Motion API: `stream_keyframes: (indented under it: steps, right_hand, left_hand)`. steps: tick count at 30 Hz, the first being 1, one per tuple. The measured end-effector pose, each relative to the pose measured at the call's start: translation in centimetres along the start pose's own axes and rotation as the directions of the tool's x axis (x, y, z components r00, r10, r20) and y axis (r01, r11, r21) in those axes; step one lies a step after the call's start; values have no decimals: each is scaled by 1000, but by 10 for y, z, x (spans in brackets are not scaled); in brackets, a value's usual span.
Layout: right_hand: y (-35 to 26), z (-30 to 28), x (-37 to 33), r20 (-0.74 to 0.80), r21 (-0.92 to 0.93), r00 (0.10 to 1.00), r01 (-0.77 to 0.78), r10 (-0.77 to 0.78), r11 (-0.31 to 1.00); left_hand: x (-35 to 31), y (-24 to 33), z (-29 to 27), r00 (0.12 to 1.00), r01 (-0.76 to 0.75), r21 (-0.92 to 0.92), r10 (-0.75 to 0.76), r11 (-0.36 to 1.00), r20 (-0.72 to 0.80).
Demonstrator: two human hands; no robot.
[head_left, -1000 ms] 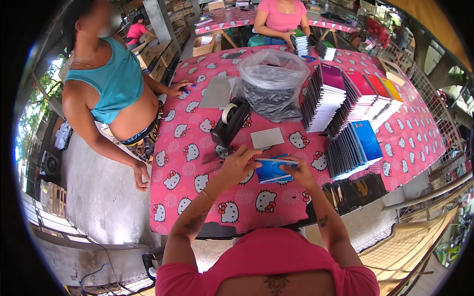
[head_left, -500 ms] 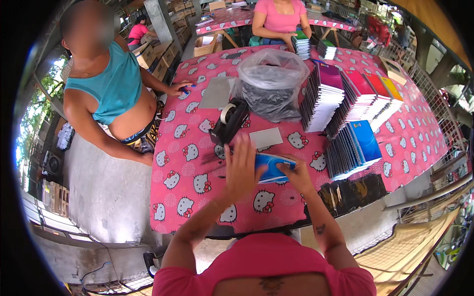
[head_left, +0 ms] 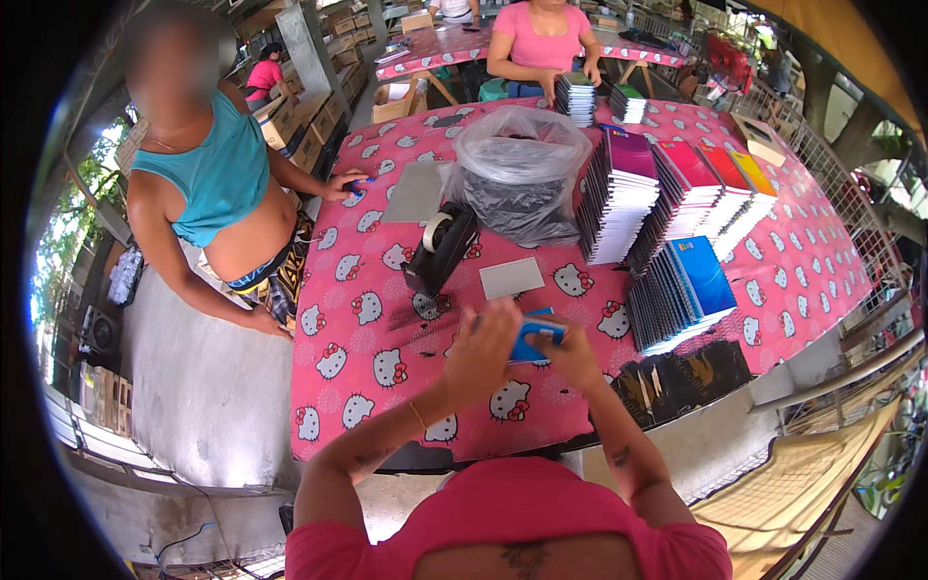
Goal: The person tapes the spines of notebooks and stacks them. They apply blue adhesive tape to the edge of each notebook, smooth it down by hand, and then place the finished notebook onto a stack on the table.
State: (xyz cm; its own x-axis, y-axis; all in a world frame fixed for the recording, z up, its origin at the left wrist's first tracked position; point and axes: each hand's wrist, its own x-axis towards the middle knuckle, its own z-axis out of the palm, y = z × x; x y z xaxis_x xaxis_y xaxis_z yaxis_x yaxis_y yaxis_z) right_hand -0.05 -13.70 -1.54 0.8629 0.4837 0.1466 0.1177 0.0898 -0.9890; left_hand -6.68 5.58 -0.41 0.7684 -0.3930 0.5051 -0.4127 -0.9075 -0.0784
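Note:
A small notebook with a blue cover (head_left: 532,340) is held over the near part of the table, partly covered by my hands. My right hand (head_left: 574,358) grips its right end, thumb on the cover. At its left end is my left hand (head_left: 480,356), its fingers bent in and closed on the notebook's edge; the fingertips are slightly blurred. Loose black wire coils (head_left: 425,324) lie just left of my left hand. Beyond my hands are a blank pale card or pad (head_left: 512,277) and a black tape dispenser (head_left: 440,249).
A plastic bag of black coils (head_left: 522,179) stands mid-table. Rightward are stacks of blue (head_left: 681,295), purple (head_left: 623,198), pink and red, and yellow notebooks. A person in teal (head_left: 208,184) stands left, a hand on the table; another in pink (head_left: 541,43) handles notebooks opposite.
My left hand, spread flat before, has bent its fingers in at the notebook's left end. The notebook is turned and tilted, with less of its cover showing.

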Motion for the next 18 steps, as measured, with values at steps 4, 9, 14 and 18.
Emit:
stream_keyframes:
  steps: [4,9,14,18]
  right_hand:
    - [-6,6,-5,-2,112,998,-62,63,992]
    - [-11,10,-5,-30,55,999,16,-14,998]
    - [8,-1,6,-52,86,998,50,-45,995]
    - [63,-12,11,42,-26,999,-12,13,1000]
  left_hand:
    - [29,-9,-8,998,59,35,-59,998,3]
    - [43,-3,-16,996,87,-31,-88,996,-23]
    - [-20,35,24,1000,-28,-273,24,962,-20]
    - [23,-5,24,987,156,-277,-140,948,77]
